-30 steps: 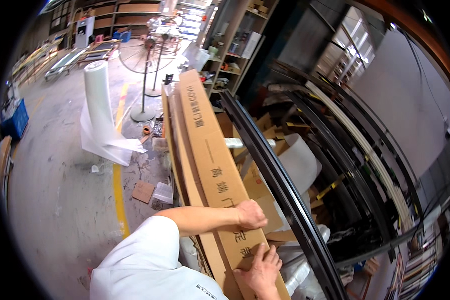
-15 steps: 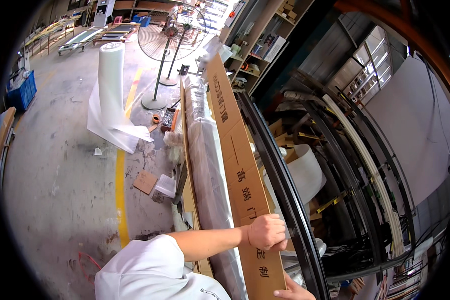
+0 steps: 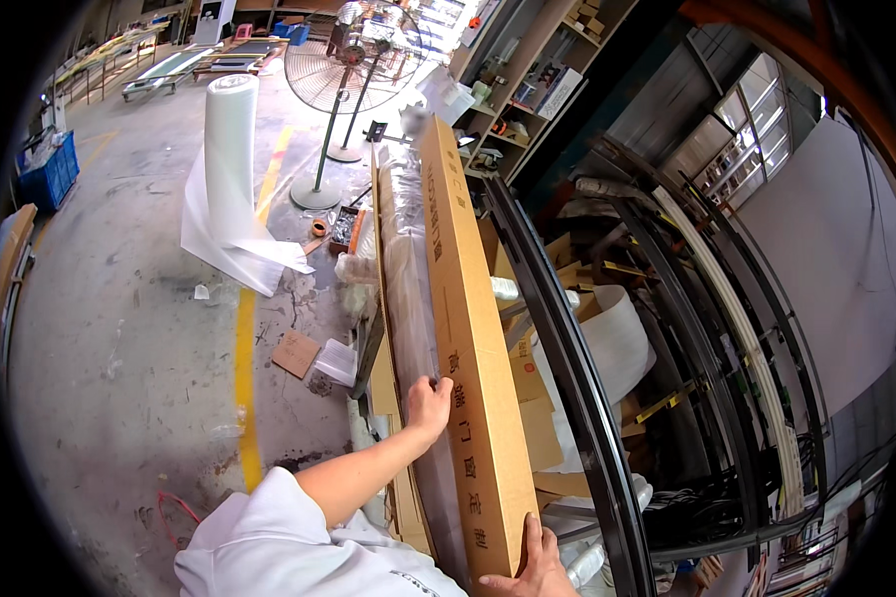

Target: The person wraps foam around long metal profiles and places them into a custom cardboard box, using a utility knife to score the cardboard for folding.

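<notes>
Long brown cardboard carton: left hand grips its plastic-wrapped side edge; right hand clasps its near end.

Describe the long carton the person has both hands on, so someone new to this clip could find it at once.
Start at the black curved rail sweeping down the middle. Just left of it stands a long, narrow brown cardboard carton on edge, the left hand on its side and the right hand at its near end. Unlike the clear-plastic-wrapped pack against it, it is bare cardboard with print down its face.
</notes>
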Demonstrator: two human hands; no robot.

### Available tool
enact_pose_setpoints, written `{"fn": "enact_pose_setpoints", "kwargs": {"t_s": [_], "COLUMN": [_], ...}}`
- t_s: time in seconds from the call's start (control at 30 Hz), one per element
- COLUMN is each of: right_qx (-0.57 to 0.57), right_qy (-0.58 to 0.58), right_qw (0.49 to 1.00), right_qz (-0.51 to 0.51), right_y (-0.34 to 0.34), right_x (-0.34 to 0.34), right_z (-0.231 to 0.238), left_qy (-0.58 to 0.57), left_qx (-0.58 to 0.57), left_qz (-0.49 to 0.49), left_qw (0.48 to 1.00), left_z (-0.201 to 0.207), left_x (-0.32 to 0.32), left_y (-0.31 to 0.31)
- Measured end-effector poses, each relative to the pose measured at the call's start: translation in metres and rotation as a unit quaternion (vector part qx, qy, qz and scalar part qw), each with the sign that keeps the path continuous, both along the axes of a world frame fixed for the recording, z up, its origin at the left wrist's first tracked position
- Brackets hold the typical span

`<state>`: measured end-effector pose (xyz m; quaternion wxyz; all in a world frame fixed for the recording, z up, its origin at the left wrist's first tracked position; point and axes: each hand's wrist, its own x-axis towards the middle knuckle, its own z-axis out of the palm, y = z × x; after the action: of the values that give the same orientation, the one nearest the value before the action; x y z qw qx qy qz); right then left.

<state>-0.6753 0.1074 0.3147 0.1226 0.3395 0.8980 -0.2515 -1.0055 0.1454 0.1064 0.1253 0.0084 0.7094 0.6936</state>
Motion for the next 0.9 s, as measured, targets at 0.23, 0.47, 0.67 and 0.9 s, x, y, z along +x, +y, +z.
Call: {"fn": "enact_pose_setpoints", "kwargs": {"t_s": [0.23,0.47,0.67,0.9], "right_qx": [-0.029,-0.280,-0.358,-0.243], "right_qy": [0.054,0.175,0.137,0.123], "right_qw": [0.997,0.934,0.912,0.949], "right_qz": [0.047,-0.135,-0.143,-0.162], "right_y": [0.017,0.057,0.066,0.038], "right_x": [0.012,0.039,0.022,0.008], "right_z": [-0.011,-0.070,-0.092,-0.046], "left_qy": [-0.285,-0.278,-0.305,-0.411], "left_qx": [0.048,-0.031,0.069,0.268], "left_qz": [-0.145,-0.204,-0.220,-0.284], "left_qw": [0.946,0.938,0.924,0.824], "left_z": [-0.008,-0.017,-0.043,0.027], "left_x": [0.007,0.031,0.073,0.085], "left_y": [0.005,0.001,-0.017,-0.051]}}
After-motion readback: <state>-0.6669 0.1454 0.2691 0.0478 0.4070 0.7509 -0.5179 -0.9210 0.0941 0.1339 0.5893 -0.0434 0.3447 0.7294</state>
